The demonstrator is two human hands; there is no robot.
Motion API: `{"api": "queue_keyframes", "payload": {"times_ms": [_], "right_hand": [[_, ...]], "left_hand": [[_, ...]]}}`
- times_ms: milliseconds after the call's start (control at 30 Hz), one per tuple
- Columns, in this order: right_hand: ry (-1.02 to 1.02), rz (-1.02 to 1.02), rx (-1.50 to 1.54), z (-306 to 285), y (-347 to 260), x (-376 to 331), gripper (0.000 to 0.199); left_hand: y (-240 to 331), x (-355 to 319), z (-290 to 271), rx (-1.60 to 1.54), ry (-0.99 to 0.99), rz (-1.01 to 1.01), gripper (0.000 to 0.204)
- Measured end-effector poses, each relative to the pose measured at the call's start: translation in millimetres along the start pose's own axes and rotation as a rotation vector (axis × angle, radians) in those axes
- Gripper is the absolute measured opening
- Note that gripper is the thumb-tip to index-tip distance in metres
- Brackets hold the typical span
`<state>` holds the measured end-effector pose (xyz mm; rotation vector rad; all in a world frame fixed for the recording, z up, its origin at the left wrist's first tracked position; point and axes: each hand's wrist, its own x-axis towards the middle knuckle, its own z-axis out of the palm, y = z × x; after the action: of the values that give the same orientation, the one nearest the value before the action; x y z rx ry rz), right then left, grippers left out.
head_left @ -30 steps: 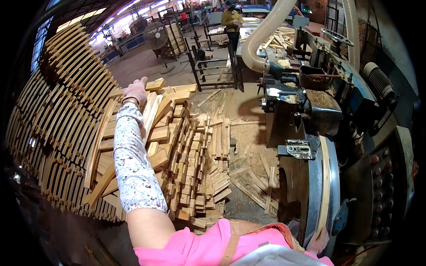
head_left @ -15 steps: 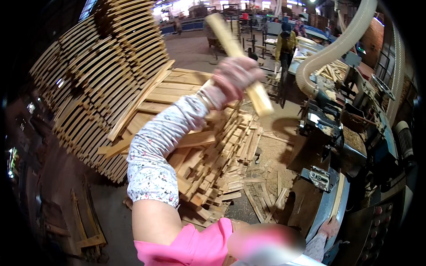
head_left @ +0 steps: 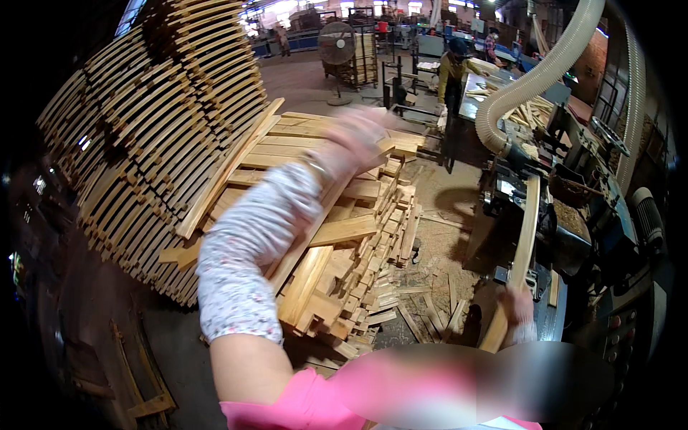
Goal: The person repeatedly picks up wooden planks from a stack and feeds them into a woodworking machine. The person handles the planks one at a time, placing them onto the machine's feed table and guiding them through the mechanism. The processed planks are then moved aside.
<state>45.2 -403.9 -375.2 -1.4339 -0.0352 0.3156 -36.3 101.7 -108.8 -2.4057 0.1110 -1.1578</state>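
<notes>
My left hand (head_left: pixel 351 136), in a light glove and smeared by motion, is over a pile of wooden boards (head_left: pixel 279 147). A long wooden strip (head_left: pixel 322 215) lies under its wrist and forearm; whether the fingers grip it I cannot tell. My right hand (head_left: pixel 514 304), gloved too, is closed around a long, slightly curved wooden slat (head_left: pixel 527 236). The slat's far end reaches the woodworking machine (head_left: pixel 566 222) on the right, and its near end slants down toward me. A short wood piece (head_left: pixel 554 288) rests on the machine's metal bed.
A tall stack of curved slats (head_left: pixel 143 136) rises on the left. Wood offcuts (head_left: pixel 433 312) and sawdust cover the floor between pile and machine. A ribbed hose (head_left: pixel 494 115) hangs above the machine. A person (head_left: pixel 455 72) works farther back, near a standing fan (head_left: pixel 337 44).
My left hand has come down and left onto the pile; the wooden piece it held up no longer shows there. My right hand has risen from the machine bed with a slat.
</notes>
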Motion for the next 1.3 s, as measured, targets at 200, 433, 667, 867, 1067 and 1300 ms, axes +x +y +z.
{"api": "queue_keyframes", "payload": {"times_ms": [200,433,667,867,1067,1300], "right_hand": [[0.552,0.043,-1.468,-160.1,88.4,-184.3,0.055],[0.646,-0.121,-1.654,-291.9,185.7,-150.8,0.036],[0.559,-0.119,-1.073,-237.6,88.1,93.6,0.039],[-0.41,-0.487,-0.042,48.0,-15.7,51.3,0.077],[-0.146,-0.402,0.098,15.1,6.1,-62.3,0.089],[0.629,-0.067,-1.012,-185.1,138.8,-317.1,0.069]], "left_hand": [[-201.9,-172.1,-38.9,0.049,-1.106,-1.243,0.08],[-194.4,-214.6,-52.0,0.216,-0.864,-1.254,0.047],[-96.1,-49.5,-95.3,0.067,-0.522,-1.079,0.062],[111.9,54.0,-44.1,-1.553,-0.039,-0.899,0.058],[427.2,24.5,0.4,-2.06,-0.18,-0.788,0.039],[558.2,-109.7,-29.3,-1.906,-1.082,-0.385,0.063]]}}
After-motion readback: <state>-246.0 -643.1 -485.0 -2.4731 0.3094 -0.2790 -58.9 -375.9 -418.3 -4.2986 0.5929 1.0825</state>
